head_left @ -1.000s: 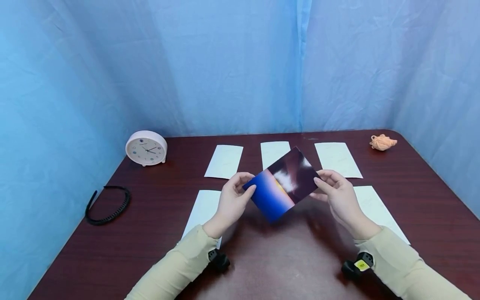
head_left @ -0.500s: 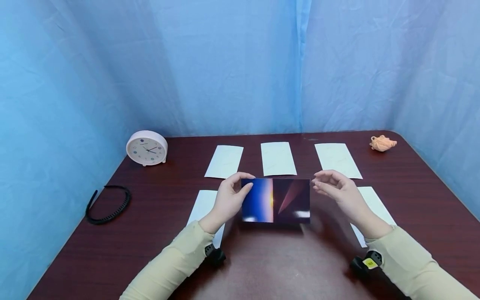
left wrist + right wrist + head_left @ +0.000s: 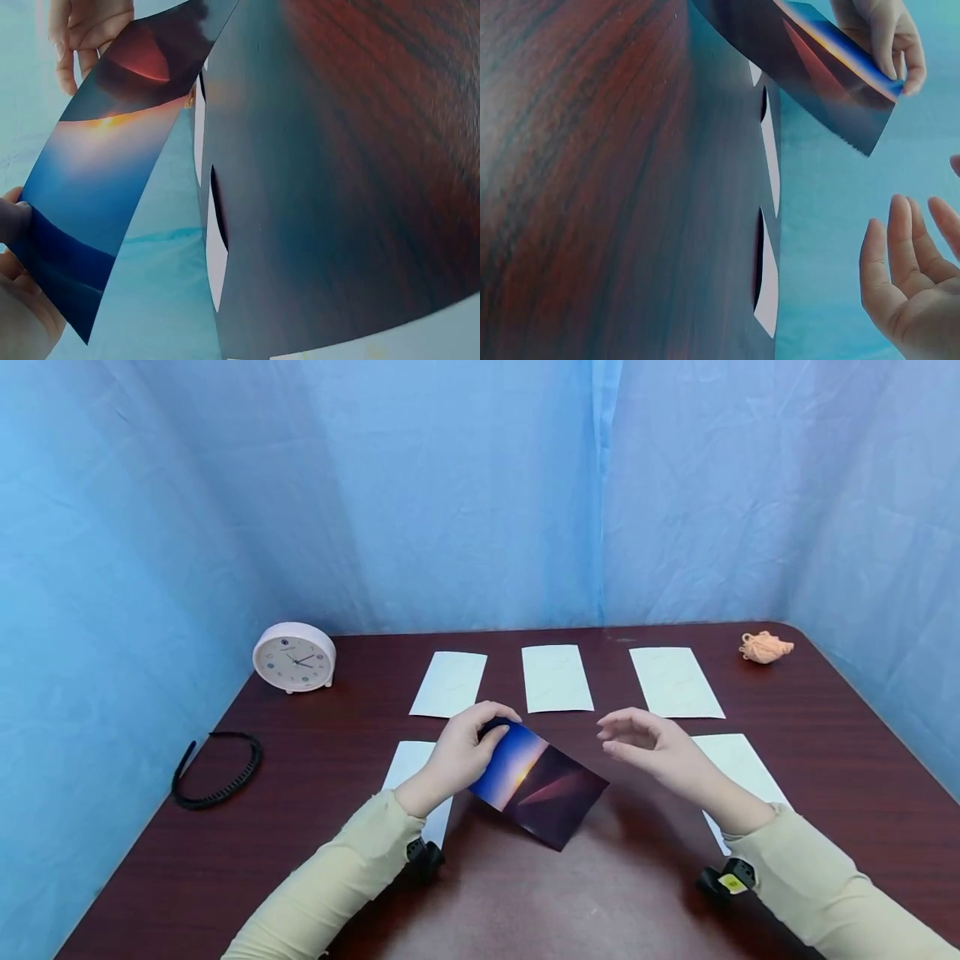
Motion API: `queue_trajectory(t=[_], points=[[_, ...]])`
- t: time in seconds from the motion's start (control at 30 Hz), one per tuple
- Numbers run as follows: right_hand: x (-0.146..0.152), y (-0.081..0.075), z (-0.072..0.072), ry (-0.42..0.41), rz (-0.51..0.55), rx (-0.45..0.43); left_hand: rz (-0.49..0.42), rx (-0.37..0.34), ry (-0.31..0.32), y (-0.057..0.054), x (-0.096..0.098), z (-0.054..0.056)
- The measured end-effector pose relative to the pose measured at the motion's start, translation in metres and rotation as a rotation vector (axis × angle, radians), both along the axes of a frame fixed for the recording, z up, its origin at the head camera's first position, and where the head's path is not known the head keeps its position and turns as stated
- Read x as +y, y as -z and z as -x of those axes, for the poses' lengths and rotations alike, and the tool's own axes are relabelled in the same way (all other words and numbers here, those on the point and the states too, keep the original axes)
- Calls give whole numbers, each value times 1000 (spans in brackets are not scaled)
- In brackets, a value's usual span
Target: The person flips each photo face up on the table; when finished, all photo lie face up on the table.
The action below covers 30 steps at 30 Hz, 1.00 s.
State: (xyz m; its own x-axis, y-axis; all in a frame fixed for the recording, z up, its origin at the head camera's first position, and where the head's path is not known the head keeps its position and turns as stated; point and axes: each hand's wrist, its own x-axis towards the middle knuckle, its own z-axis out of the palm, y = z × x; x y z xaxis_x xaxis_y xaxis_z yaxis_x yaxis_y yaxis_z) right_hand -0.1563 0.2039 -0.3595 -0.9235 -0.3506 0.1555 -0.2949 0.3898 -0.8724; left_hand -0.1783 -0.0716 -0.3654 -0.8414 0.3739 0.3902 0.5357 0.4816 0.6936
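Observation:
My left hand (image 3: 460, 752) pinches one corner of a glossy photo print (image 3: 542, 785) between thumb and fingers. The print is blue at the held end and dark maroon at the other, with a glowing line across it. It hangs tilted above the table, its dark end pointing down and to the right. To the right of the print, my right hand (image 3: 660, 752) is held in the air with loosely bent fingers and holds nothing. The right wrist view shows its fingers (image 3: 901, 240) apart from the print (image 3: 817, 67). In the left wrist view the thumb (image 3: 13, 222) presses the blue end.
White sheets lie on the dark wooden table (image 3: 525, 910): a back row with a middle sheet (image 3: 557, 678), plus a left sheet (image 3: 405, 766) and a right sheet (image 3: 738, 768) nearer. A round clock (image 3: 294, 657), a black headband (image 3: 217, 777) and peach yarn (image 3: 765, 647) stand around the edges.
A second ago both hands held the print. The right hand has let go and stays near it. In the left hand the print has swung, its dark end now lower.

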Motion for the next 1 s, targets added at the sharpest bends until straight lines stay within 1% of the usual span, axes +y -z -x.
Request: queue_trajectory(t=[0.1, 0.2, 0.33, 0.5, 0.7, 0.9, 1.0], points=[[-5, 1, -1, -8, -43, 0, 53, 25, 19, -2, 0, 0], [-9, 3, -1, -14, -63, 4, 90, 38, 36, -5, 0, 0], [-13, 3, -2, -31, -79, 5, 124, 57, 65, -9, 2, 2], [-18, 3, -3, -73, -88, -6, 161, 77, 92, -12, 6, 3], [-21, 6, -5, -123, -149, -28, 176, 86, 111, -15, 10, 1], [-25, 8, -8, -111, -218, -8, 177, 91, 135, -15, 14, 1], [-26, 8, -8, -108, -229, 2, 170, 86, 146, -15, 14, 1]])
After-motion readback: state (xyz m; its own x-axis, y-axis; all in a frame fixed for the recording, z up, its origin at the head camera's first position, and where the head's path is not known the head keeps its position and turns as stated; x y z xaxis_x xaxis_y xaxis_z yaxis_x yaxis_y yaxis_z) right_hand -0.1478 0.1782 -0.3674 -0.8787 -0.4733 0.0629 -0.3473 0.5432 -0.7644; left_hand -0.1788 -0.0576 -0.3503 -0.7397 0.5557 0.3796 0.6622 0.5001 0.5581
